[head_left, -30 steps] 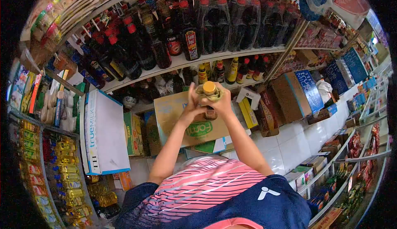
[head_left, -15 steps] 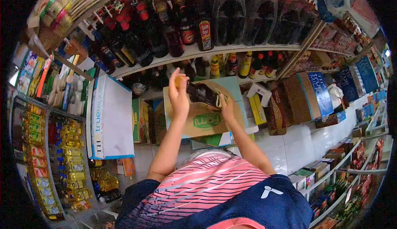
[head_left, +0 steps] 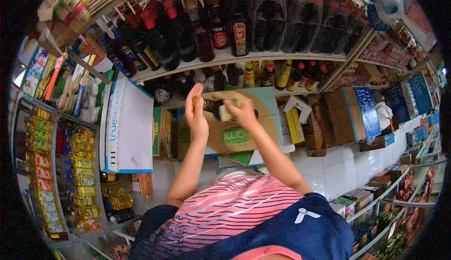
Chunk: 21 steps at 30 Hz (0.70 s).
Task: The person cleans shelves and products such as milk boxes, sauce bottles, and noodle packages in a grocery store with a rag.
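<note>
Pointing leftward, dark bottle (head_left: 212,106) held sideways at frame centre, over cardboard box (head_left: 209,135). Left hand (head_left: 197,115) grips its capped end, fingers mostly straight. Right hand (head_left: 244,111) curled around pale cloth (head_left: 225,113), against bottle.

A bottle (head_left: 213,106) is over the cardboard carton (head_left: 236,135). Left of the carton stands a TH true MILK box (head_left: 129,128); right, a second milk box (head_left: 364,113); behind, sauce bottles (head_left: 239,34) on a shelf (head_left: 282,57).
</note>
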Each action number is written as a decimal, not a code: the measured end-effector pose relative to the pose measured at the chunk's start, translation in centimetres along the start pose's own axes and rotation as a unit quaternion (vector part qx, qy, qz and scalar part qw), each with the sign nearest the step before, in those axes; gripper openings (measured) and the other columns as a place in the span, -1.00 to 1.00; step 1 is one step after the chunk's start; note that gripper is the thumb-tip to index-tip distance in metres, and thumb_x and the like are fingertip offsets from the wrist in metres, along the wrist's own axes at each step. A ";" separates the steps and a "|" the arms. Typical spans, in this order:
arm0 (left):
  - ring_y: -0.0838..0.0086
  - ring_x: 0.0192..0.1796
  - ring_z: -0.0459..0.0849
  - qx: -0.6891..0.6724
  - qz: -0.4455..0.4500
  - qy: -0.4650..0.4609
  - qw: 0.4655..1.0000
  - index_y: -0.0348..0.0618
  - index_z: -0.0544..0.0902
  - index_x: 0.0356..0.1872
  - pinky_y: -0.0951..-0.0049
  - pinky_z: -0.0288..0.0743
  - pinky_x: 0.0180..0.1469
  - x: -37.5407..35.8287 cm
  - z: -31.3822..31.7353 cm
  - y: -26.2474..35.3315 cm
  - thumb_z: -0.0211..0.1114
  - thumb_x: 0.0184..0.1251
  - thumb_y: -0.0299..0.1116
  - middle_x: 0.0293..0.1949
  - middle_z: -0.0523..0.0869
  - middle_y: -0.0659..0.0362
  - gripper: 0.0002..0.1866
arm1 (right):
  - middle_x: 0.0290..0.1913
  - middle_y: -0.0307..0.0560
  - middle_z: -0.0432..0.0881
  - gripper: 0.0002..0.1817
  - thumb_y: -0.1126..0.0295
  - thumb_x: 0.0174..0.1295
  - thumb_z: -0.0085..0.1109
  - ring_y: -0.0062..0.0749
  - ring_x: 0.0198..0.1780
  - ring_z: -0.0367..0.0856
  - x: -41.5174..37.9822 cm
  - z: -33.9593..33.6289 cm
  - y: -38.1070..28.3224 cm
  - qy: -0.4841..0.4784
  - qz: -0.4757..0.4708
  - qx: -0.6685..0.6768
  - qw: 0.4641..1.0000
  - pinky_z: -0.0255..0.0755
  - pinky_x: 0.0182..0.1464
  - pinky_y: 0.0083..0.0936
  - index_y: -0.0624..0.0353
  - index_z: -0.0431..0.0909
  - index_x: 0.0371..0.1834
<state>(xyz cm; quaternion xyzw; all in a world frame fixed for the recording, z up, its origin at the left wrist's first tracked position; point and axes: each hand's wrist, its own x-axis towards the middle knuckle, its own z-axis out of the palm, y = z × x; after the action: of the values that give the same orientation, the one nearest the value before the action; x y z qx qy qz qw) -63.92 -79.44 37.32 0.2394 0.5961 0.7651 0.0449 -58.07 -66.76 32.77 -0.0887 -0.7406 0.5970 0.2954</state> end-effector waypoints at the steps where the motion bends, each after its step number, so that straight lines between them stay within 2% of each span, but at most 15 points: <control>1: 0.33 0.22 0.28 -0.027 0.003 0.007 1.000 -0.25 0.29 0.12 0.44 0.14 0.18 0.2 0.2 0.0 -0.06 0.27 -0.39 0.15 0.34 0.03 -0.61 | -0.37 -0.06 0.61 -0.72 0.33 0.05 0.11 -0.48 -0.34 0.54 -0.7 -0.4 0.6 0.037 0.089 0.069 0.993 0.38 -0.28 -0.58 0.30 0.51 -0.23; 2: 0.29 0.23 0.27 -0.055 0.006 0.016 0.998 -0.25 0.27 0.13 0.42 0.12 0.19 0.4 0.3 -0.1 -0.08 0.26 -0.40 0.15 0.34 0.01 -0.60 | -0.40 -0.13 0.59 -0.72 0.34 0.07 0.10 -0.57 -0.37 0.48 -1.5 -1.4 1.2 0.060 0.108 0.062 0.990 0.36 -0.30 -0.63 0.34 0.50 -0.23; 3: 0.27 0.22 0.28 -0.061 0.019 -0.007 0.998 -0.22 0.28 0.11 0.41 0.16 0.16 0.7 0.2 -0.2 -0.06 0.24 -0.41 0.14 0.34 0.03 -0.61 | -0.43 -0.15 0.57 -0.70 0.29 0.11 0.07 -0.55 -0.40 0.47 -2.4 -1.7 4.9 0.091 0.115 0.035 0.989 0.35 -0.33 -0.60 0.33 0.51 -0.23; 6: 0.24 0.21 0.28 -0.098 -0.012 -0.055 0.994 -0.25 0.27 0.10 0.36 0.16 0.18 0.7 0.4 0.5 -0.06 0.21 -0.45 0.14 0.34 0.01 -0.60 | -0.45 -0.12 0.56 -0.67 0.23 0.14 0.04 -0.54 -0.44 0.45 -3.7 -5.6 6.9 0.097 0.189 -0.058 0.975 0.34 -0.36 -0.54 0.32 0.51 -0.26; 8: 0.21 0.21 0.28 -0.119 0.014 -0.089 0.989 -0.26 0.26 0.10 0.33 0.12 0.22 1.0 0.9 0.0 -0.04 0.15 -0.48 0.14 0.33 -0.02 -0.57 | -0.43 -0.10 0.49 -0.65 0.21 0.16 0.02 -0.51 -0.47 0.39 -3.3 -7.8 13.6 -0.036 0.264 -0.015 0.964 0.30 -0.40 -0.57 0.30 0.46 -0.17; 9: 0.20 0.21 0.28 -0.118 0.026 -0.104 0.987 -0.27 0.25 0.11 0.31 0.10 0.24 1.0 1.4 -0.1 -0.03 0.14 -0.47 0.15 0.31 -0.04 -0.55 | -0.42 -0.06 0.49 -0.68 0.27 0.18 -0.01 -0.48 -0.47 0.38 -2.5 -7.9 8.0 -0.085 0.254 -0.103 0.958 0.31 -0.38 -0.54 0.33 0.44 -0.16; 10: 0.19 0.22 0.27 -0.119 0.037 -0.119 0.985 -0.27 0.24 0.11 0.29 0.08 0.26 1.1 2.0 -0.1 -0.02 0.12 -0.46 0.16 0.29 -0.06 -0.54 | -0.42 -0.06 0.49 -0.68 0.27 0.18 -0.01 -0.48 -0.47 0.38 -1.9 -7.3 7.7 -0.084 0.248 -0.104 0.959 0.31 -0.38 -0.54 0.33 0.44 -0.16; 12: 0.17 0.27 0.18 -0.132 0.043 -0.133 0.981 -0.24 0.15 0.18 0.27 -0.01 0.29 1.0 3.4 0.4 -0.02 0.10 -0.44 0.22 0.20 -0.06 -0.46 | -0.49 0.04 0.54 -0.64 0.17 0.14 -0.01 -0.32 -0.43 0.50 -1.1 -6.2 7.2 -0.101 0.070 -0.154 0.980 0.33 -0.32 -0.45 0.34 0.50 -0.34; 13: 0.17 0.29 0.13 -0.139 0.057 -0.149 0.977 -0.22 0.10 0.21 0.26 -0.07 0.31 0.9 4.2 0.6 -0.02 0.08 -0.44 0.24 0.15 -0.06 -0.41 | -0.49 0.04 0.54 -0.64 0.17 0.14 -0.01 -0.32 -0.43 0.50 -0.5 -5.3 5.2 -0.101 0.068 -0.154 0.981 0.33 -0.32 -0.45 0.34 0.50 -0.34; 15: 0.18 0.34 0.00 -0.150 0.077 -0.197 0.966 -0.17 -0.02 0.26 0.25 -0.22 0.34 0.8 5.4 0.5 -0.01 0.03 -0.40 0.29 0.04 -0.06 -0.31 | -0.45 0.11 0.54 -0.68 0.24 0.11 -0.03 -0.23 -0.39 0.53 0.8 -4.2 -1.1 -0.070 -0.026 0.006 0.997 0.34 -0.31 -0.44 0.33 0.50 -0.33; 16: 0.21 0.35 -0.04 -0.135 0.094 -0.208 0.964 -0.21 -0.01 0.26 0.25 -0.21 0.33 0.6 6.2 0.9 -0.02 0.13 -0.40 0.29 0.03 -0.01 -0.36 | -0.45 0.11 0.54 -0.68 0.24 0.11 -0.03 -0.23 -0.39 0.53 0.9 -4.3 -2.0 -0.068 -0.027 0.005 0.997 0.34 -0.31 -0.44 0.33 0.50 -0.33; 18: 0.22 0.35 -0.05 -0.145 0.122 -0.196 0.962 -0.22 0.09 0.20 0.25 -0.18 0.33 0.5 7.5 0.2 0.01 0.12 -0.43 0.28 0.05 -0.02 -0.43 | -0.40 0.14 0.55 -0.71 0.29 0.09 -0.04 -0.15 -0.36 0.53 0.5 -4.7 -2.9 -0.027 -0.056 0.024 0.998 0.35 -0.28 -0.45 0.31 0.50 -0.29; 19: 0.22 0.35 -0.05 -0.147 0.123 -0.200 0.961 -0.22 0.09 0.20 0.25 -0.18 0.33 0.4 8.1 -0.2 0.01 0.12 -0.43 0.28 0.05 -0.02 -0.43 | -0.38 0.09 0.57 -0.72 0.33 0.09 -0.05 -0.23 -0.34 0.53 0.1 -5.6 -1.8 -0.065 -0.005 -0.007 0.998 0.35 -0.25 -0.47 0.34 0.50 -0.28; 20: 0.22 0.33 0.03 -0.113 0.124 -0.208 0.964 -0.22 0.14 0.16 0.27 -0.12 0.31 0.3 8.6 -0.7 0.03 0.10 -0.46 0.28 0.07 -0.02 -0.46 | -0.38 0.09 0.57 -0.72 0.33 0.09 -0.05 -0.23 -0.34 0.53 -0.5 -6.1 -0.9 -0.061 -0.007 -0.009 0.998 0.35 -0.25 -0.47 0.34 0.50 -0.28; 21: 0.23 0.30 0.10 -0.078 0.126 -0.214 0.965 -0.22 0.18 0.12 0.29 -0.05 0.29 0.1 9.0 -0.9 0.05 0.09 -0.49 0.28 0.08 -0.03 -0.49 | -0.37 0.07 0.56 -0.72 0.32 0.10 -0.05 -0.28 -0.33 0.52 -1.5 -6.3 0.1 0.000 -0.008 0.030 1.000 0.35 -0.25 -0.46 0.35 0.50 -0.30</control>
<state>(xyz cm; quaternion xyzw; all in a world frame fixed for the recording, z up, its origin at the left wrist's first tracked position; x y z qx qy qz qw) -60.47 -71.09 38.08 0.4666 0.4761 0.7396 0.0935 -53.51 -62.24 32.90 -0.0738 -0.7230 0.6168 0.3024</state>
